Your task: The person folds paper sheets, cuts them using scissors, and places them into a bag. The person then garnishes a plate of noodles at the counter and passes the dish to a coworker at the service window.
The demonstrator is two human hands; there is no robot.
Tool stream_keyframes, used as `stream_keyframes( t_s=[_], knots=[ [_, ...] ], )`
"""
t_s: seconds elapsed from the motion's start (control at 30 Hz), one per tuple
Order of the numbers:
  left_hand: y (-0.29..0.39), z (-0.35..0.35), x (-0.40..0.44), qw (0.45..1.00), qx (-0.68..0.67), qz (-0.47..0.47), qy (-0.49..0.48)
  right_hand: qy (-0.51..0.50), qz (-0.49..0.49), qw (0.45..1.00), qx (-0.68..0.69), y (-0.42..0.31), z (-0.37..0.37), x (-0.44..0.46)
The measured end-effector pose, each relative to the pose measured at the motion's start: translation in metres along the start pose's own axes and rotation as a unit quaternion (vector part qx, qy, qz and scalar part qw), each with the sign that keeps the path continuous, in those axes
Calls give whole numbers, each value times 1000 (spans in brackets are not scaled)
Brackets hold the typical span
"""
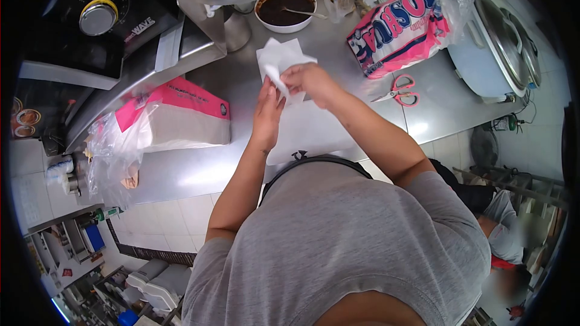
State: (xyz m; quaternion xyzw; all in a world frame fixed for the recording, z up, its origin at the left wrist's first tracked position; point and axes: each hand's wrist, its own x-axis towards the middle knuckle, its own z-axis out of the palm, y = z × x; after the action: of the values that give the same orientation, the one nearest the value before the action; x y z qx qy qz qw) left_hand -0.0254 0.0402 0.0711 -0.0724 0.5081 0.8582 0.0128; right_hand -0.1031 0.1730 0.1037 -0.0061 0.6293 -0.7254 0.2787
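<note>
- One white paper napkin (273, 75) sits between both hands, above the steel countertop (338, 42); folds look uneven, so a crooked crease is a risk if the two sides get pulled at diff. angles.
- R hand (313, 83): fingers closed together on the napkin. Too hard a pinch could crumple or tear it, b/c the paper looks thin.
- L hand (266, 115): fingertips against the napkin's lower side; can't tell if they grip or just steady it. Weak support = poss. slip.
- More white paper (269, 54) lies just beyond the fingers; a loose drag could skew it or lift extra w/ the top one.
- White bowl (285, 28) of dark sauce, w/ spoon (308, 14) handle over the rim, is near the paper. Knocking the handle could splatter → stains.
- Scissors (396, 92), pink-handled, lie R of the R forearm, blades pointing twd the arm; a careless sweep could nick skin.
- Opened napkin pack (187, 124) on L, clear plastic (109, 151) trailing near the counter edge: a snag could drag it off.
</note>
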Motion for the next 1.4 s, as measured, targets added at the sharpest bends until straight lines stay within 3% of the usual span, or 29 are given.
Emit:
stream_keyframes(
  t_s=[0.1, 0.3, 0.5, 0.57, 0.77, 0.87, 0.97, 1.07, 1.27, 1.4],
  knots=[
    [19, 17, -19, 994, -16, -84, -69, -12, 21, 999, 34, 8, 5, -29],
    [24, 32, -41, 988, -93, -96, -79, 1, 25, 999, 38, 26, 7, -55],
    [18, 18, -49, 982, -85, -169, -11, -33, 15, 983, 178, 41, 3, -71],
    [15, 14, -50, 971, -138, -192, 29, -26, 19, 971, 238, 38, 4, -79],
    [13, 12, -57, 937, -229, -257, 53, -13, -35, 993, 112, 49, 5, -98],
    [16, 17, -59, 939, -223, -254, 63, -28, -119, 987, -108, 47, 5, -112],
    [22, 23, -62, 940, -221, -248, 75, -24, -370, 861, -349, 36, 7, -134],
    [25, 20, -60, 935, -244, -247, 69, -10, -415, 828, -377, 40, 3, -141],
    [47, 40, -64, 916, -276, -280, 82, -11, -316, 894, -316, 30, -8, -140],
    [40, 31, -61, 917, -273, -276, 94, -34, -364, 876, -315, 28, -13, -136]
  ],
)
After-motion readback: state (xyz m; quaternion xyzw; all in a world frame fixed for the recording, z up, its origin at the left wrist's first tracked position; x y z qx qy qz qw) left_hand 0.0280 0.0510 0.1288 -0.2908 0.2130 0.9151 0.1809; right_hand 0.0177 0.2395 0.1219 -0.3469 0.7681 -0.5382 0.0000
